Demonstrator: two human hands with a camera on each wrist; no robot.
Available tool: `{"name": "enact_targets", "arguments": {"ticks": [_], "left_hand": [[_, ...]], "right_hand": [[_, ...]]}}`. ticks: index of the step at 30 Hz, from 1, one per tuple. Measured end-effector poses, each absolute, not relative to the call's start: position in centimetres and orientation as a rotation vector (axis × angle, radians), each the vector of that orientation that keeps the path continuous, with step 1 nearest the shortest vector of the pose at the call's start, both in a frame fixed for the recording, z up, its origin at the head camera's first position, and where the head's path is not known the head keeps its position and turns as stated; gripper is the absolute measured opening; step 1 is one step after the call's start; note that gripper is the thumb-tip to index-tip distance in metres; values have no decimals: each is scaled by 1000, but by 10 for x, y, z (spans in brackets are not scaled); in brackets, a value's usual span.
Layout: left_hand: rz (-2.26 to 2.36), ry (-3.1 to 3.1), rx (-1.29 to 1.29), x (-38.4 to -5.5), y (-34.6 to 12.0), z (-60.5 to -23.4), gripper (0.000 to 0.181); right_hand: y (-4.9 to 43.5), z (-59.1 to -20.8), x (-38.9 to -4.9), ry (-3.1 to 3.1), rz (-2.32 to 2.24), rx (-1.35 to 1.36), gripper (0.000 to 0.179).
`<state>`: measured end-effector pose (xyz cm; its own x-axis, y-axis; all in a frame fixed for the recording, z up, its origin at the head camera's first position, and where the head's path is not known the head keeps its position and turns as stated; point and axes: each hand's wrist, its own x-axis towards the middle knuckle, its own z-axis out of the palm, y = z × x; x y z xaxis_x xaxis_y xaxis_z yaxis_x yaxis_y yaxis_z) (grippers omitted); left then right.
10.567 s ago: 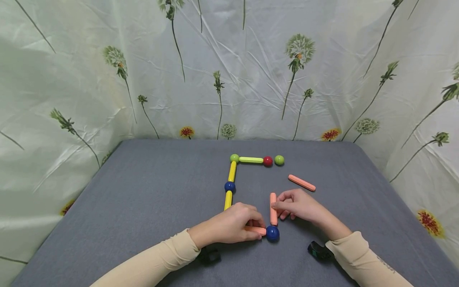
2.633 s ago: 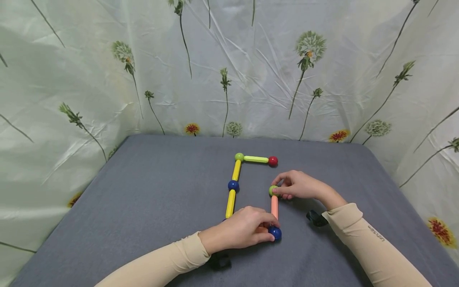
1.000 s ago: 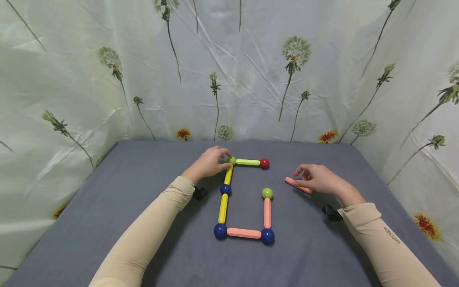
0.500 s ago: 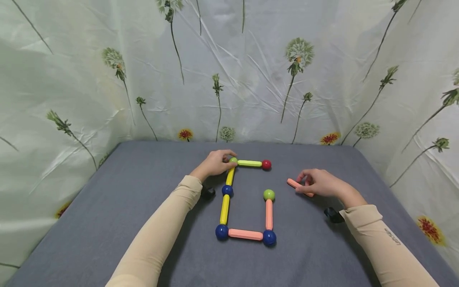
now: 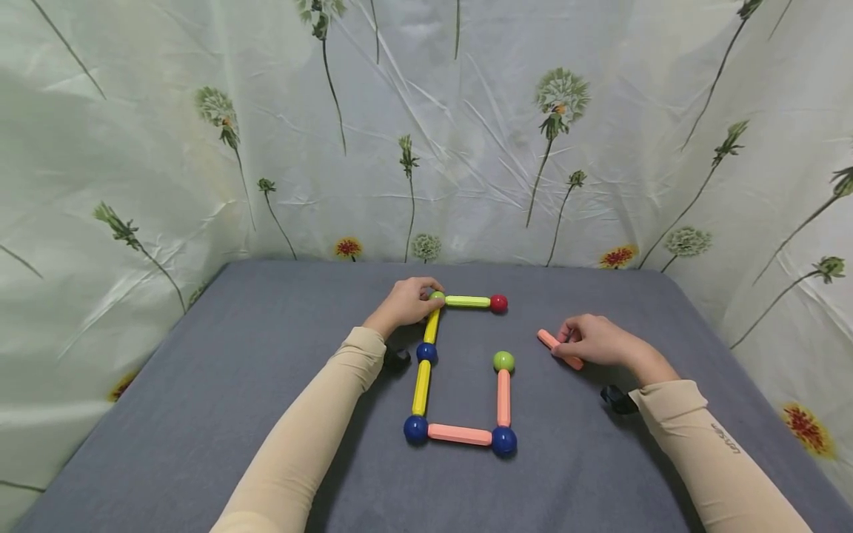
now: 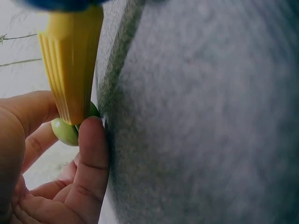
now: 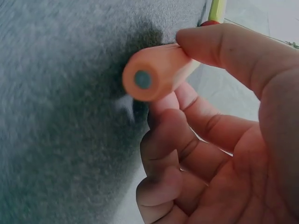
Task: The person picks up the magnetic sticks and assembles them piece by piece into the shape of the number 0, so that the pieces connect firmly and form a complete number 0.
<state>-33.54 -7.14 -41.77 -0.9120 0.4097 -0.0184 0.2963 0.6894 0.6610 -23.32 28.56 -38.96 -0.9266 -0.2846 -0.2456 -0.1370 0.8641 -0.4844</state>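
Observation:
Magnetic sticks and balls form an unclosed outline on the table. At its far left corner my left hand (image 5: 408,303) pinches a green ball (image 6: 65,133) between thumb and fingers, where a yellow stick (image 6: 72,65) and a lime stick (image 5: 468,301) meet. A red ball (image 5: 498,303) ends the lime stick. My right hand (image 5: 596,340) pinches a loose salmon stick (image 7: 159,67), whose end shows a grey metal disc. That stick lies slanted, right of the outline. Another green ball (image 5: 503,361) tops the upright salmon stick (image 5: 503,398) on the near right side.
Blue balls (image 5: 416,429) mark the near corners, joined by a salmon stick (image 5: 460,434); one more blue ball (image 5: 426,352) links the two yellow sticks. Grey cloth covers the table (image 5: 266,355). A flower-printed curtain (image 5: 466,148) hangs behind it.
The green ball went from beside the red ball onto the salmon stick, now joined to the near blue ball. My left hand moved to the far corner; my right hand took the loose stick.

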Motion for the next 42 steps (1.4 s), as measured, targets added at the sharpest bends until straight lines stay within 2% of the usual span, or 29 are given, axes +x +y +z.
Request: {"name": "enact_targets", "arguments": {"ticks": [23, 42], "left_hand": [[1015, 2772, 532, -334, -68, -423, 29], [1049, 2742, 526, -333, -67, -418, 28]], "right_hand": [[252, -394, -249, 2608, -1147, -39, 41], [221, -403, -257, 2413, -1410, -53, 35]]}}
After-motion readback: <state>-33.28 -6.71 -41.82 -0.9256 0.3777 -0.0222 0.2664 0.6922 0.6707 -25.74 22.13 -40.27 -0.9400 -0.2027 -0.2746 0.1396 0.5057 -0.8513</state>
